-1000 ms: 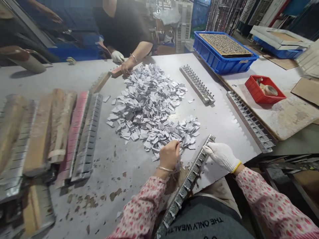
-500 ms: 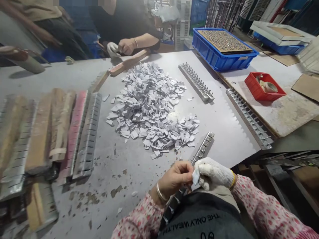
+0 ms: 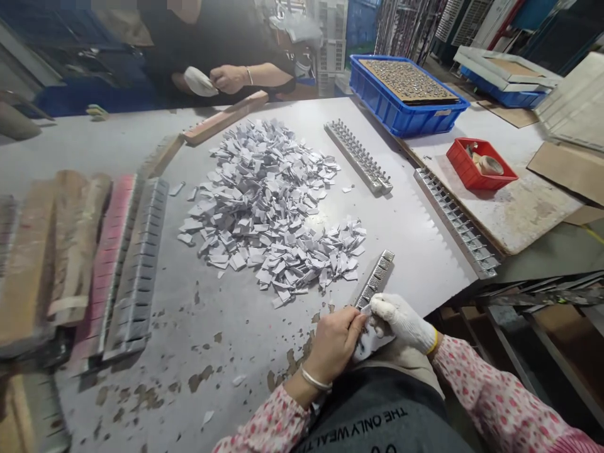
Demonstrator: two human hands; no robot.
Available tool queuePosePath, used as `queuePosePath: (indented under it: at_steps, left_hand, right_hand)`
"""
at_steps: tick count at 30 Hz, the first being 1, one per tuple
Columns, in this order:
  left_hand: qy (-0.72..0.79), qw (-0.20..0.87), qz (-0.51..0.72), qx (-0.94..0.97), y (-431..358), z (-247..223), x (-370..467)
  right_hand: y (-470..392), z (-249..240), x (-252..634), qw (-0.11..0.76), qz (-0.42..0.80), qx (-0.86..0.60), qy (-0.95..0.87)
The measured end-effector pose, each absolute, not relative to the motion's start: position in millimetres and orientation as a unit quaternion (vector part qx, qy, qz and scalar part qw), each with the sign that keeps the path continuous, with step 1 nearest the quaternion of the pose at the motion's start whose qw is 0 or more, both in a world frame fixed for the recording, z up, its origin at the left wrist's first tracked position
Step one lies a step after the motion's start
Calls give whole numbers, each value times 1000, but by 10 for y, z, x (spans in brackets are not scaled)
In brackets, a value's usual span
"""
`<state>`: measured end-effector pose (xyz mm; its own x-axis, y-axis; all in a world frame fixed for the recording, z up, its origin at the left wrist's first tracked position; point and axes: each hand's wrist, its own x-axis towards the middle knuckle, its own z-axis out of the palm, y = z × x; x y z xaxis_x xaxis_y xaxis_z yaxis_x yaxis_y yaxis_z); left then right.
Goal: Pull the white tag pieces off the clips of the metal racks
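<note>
My bare left hand (image 3: pixel 333 340), with a bracelet at the wrist, is closed, its thumb and fingers pressed together at a small white piece (image 3: pixel 366 309), like folded paper. The white-gloved right hand (image 3: pixel 401 321) pinches the same piece from the other side. Both hands are over the near end of a narrow metal bar (image 3: pixel 377 277) divided into segments, which slants away from me on the table. My fingers partly hide the piece and the bar's lower part. Beyond them lies a large heap of white pieces (image 3: pixel 268 201).
Slotted bars (image 3: pixel 141 264) and wooden strips (image 3: pixel 28 264) lie at left. Pegged metal bars (image 3: pixel 358 157) stand beyond the heap, another (image 3: pixel 455 223) at the right edge. A blue crate (image 3: pixel 406 116) and red bin (image 3: pixel 481 179) are at right. A co-worker's hands (image 3: pixel 214 80) are opposite.
The view has turned slightly right, so the table things sit further left. My hands have shifted to the bar's upper side, with the white piece now at the bar rather than below it.
</note>
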<state>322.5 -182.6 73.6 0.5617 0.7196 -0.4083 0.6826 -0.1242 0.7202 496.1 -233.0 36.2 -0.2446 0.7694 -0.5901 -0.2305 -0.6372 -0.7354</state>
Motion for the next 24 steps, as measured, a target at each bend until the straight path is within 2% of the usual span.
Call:
queuePosePath:
  at_steps: [2, 5, 8, 11, 15, 24]
  left_hand:
    - [466, 456, -3, 758, -1834, 673, 3215]
    - [434, 487, -20, 758, -1860, 619, 3181]
    - [396, 506, -50, 764, -1912, 586, 3136]
    - [398, 483, -63, 777, -1967, 544, 3106]
    - [400, 468, -72, 784, -2001, 514, 3100]
    - [402, 510, -66, 757, -1941, 533, 3045]
  right_hand:
    - [-2233, 296, 5107, 320, 699, -566, -297]
    - [-2074, 148, 5372, 267, 566, -662, -412]
    - [-1985, -10, 5526, 129, 430, -699, -556]
    - [-1952, -91, 5522, 5, 345, -691, -635]
    - [-1880, -31, 5443, -94, 321, -672, -661]
    - [-1516, 275, 5218, -215, 386, -619, -649]
